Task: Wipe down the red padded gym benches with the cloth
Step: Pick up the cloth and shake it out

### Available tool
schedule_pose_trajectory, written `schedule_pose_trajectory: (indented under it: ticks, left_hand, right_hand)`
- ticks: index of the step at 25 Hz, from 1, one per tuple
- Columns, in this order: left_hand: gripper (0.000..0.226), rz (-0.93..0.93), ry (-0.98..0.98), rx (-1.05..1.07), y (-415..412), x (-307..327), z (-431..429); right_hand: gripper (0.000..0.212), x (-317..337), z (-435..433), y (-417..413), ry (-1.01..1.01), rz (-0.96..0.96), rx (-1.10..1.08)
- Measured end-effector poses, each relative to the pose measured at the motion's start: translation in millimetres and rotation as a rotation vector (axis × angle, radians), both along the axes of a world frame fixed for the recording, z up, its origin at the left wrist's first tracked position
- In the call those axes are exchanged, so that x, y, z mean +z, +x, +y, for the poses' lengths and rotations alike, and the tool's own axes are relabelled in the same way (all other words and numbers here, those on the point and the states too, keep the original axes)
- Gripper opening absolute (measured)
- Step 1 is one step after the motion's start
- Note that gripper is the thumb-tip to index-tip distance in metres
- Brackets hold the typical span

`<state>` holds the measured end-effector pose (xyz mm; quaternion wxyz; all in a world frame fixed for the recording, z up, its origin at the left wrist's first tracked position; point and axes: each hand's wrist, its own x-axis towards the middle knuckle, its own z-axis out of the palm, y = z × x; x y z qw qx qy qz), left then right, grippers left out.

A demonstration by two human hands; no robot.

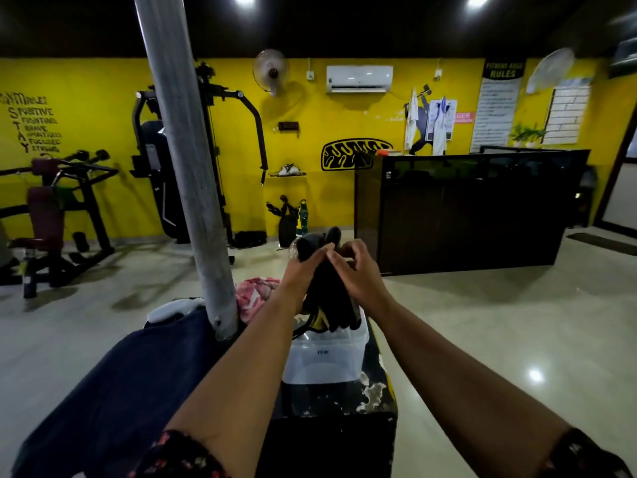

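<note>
- Both hands up: my left hand [303,270] clutches a dark cloth [331,298], right hand [358,270] pinches its top.
- It's above the clear tub [327,353] on the desk [372,398].
- Red benches [44,215] sit far left; I judge wiping not yet begun.

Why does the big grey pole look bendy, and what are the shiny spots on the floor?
Head view: the wide-angle lens bends the grey pole and the wall's edges; the shiny spots on the floor are ceiling lights reflecting; the hands' black cloth is dark and slightly blurred.
</note>
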<state>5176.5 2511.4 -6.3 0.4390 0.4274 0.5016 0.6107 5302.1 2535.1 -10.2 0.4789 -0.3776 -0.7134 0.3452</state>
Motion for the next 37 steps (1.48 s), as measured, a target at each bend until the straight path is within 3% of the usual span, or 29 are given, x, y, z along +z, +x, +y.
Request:
schedule_pose_trajectory:
  ticks: [2, 4, 6, 10, 15, 19, 23, 26, 29, 33, 37]
  left_hand:
    - [0.028, 0.041, -0.003, 0.064, -1, 2, 6]
    - [0.031, 0.012, -0.010, 0.078, -6, 5, 12]
    - [0.034, 0.002, 0.006, 0.067, -14, 9, 18]
    - [0.031, 0.376, 0.024, 0.340, -46, 18, 42]
    - [0.035, 0.588, -0.046, 0.592, -47, 33, 51]
    - [0.030, 0.435, 0.008, 0.613, -29, 31, 64]
    - [0.035, 0.349, 0.006, 0.563, -20, 35, 69]
    - [0.047, 0.099, 0.008, 0.416, -14, 37, 69]
    - [0.043, 0.041, 0.085, 0.280, -16, 32, 72]
    - [0.012, -0.013, 0.110, 0.415, -21, 25, 77]
    - [0.022, -0.188, 0.110, 0.518, -24, 23, 73]
  right_hand:
    - [0.044, 9, 8, -10, -0.038, 0.074, -0.066]
    - [0.055, 16, 16, -17, -0.065, 0.111, -0.088]
    - [0.047, 21, 29, -16, -0.082, 0.111, -0.114]
    - [0.012, 27, 67, 6, -0.189, 0.229, -0.163]
    - [0.021, 38, 77, 0, -0.069, 0.216, -0.172]
    - [0.030, 35, 61, -32, 0.139, 0.122, -0.064]
    - [0.034, 27, 67, -38, 0.189, 0.090, 0.002]
    - [0.032, 17, 70, -38, 0.173, 0.078, 0.094]
    - [0.034, 10, 68, -37, 0.239, 0.045, 0.195]
    - [0.034, 9, 78, -29, 0.286, 0.077, 0.112]
    - [0.038, -7, 94, -20, 0.219, 0.075, -0.028]
